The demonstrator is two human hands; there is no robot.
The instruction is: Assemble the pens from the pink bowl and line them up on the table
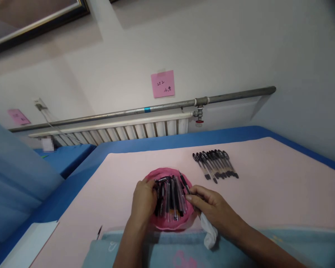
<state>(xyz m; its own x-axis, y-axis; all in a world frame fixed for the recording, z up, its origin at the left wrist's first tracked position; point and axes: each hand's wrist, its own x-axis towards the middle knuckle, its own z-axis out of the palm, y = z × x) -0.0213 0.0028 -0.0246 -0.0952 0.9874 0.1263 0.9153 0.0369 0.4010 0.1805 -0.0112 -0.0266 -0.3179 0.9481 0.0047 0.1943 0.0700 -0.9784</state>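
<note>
A round pink basket [167, 225] holds many loose pen parts, among them clear barrels and black caps [164, 179]. My left hand [143, 201] reaches over its left rim, fingers curled at the black caps; what they grip is hidden. At the right rim, my right hand [209, 204] pinches an uncapped pen [185, 183] with a black grip, its tip pointing up and left over the basket. A crumpled white cloth or tissue [210, 232] hangs from beneath that same hand.
Several capped black pens [215, 164] lie in a row on the pink table sheet [281, 186], right of the basket. A teal cloth [162, 247] runs along the near edge. Near its left corner lies a small dark pen part [99, 232]; white paper [30, 243] is further left. A radiator [134, 131] stands behind.
</note>
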